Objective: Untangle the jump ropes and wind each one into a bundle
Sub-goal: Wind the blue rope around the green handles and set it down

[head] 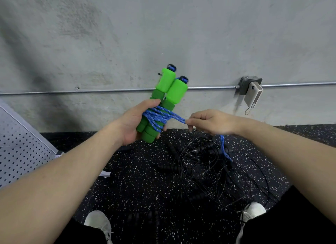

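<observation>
Left hand grips two green foam handles, blue braided rope wound around them. Right hand pinches the rope's free length. Black ropes lie tangled on the speckled floor.

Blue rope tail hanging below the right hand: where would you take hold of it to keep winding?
Grip the blue rope just under the right hand, coming from the right side. That stretch hangs free, while lower down it runs into the black rope tangle on the floor.
</observation>
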### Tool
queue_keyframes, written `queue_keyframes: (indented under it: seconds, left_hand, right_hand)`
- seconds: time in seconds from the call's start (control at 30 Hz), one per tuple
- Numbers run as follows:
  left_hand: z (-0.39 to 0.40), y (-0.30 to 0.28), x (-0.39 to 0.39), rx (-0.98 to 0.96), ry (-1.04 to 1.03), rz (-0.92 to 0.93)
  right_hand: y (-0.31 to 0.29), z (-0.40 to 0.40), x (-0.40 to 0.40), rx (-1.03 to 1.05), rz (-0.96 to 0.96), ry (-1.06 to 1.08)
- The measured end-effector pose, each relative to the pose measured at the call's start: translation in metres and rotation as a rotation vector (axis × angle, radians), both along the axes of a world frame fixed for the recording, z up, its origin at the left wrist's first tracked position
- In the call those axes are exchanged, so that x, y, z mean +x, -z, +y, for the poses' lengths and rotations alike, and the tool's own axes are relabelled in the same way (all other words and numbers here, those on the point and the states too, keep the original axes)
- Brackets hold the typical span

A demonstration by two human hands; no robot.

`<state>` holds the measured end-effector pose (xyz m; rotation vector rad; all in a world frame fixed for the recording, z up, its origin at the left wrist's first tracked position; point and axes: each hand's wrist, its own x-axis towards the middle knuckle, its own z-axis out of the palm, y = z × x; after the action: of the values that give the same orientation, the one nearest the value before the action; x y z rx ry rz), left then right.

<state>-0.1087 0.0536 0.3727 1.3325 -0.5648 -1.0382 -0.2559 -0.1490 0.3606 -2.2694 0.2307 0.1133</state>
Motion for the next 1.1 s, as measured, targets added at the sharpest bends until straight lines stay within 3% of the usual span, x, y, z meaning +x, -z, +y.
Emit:
queue_keyframes:
  seconds: [0.27,0.53,0.67,0.87,1.1]
  left_hand:
    - [-0.009,0.008,-0.011,0.205,0.3,-0.217]
    - [-0.019,0.015,-0.028,0.55,0.591,-1.009]
    - [-0.021,0.024,-0.031,0.689,0.585,-1.197]
    - [-0.017,0.039,-0.016,0.649,0.318,-1.168]
    - [-0.014,0.044,0.0,0.488,-0.073,-0.587]
  right_hand:
    - [0.011,-0.015,0.006,-0.132,0.048,0.053]
    - [0.011,-0.007,0.008,-0.115,0.133,0.063]
    - [0.009,0.004,0.016,-0.196,0.131,0.018]
    - [0.006,0.022,0.021,-0.24,0.04,0.029]
    - [0.01,0.028,0.027,-0.028,-0.125,0.172]
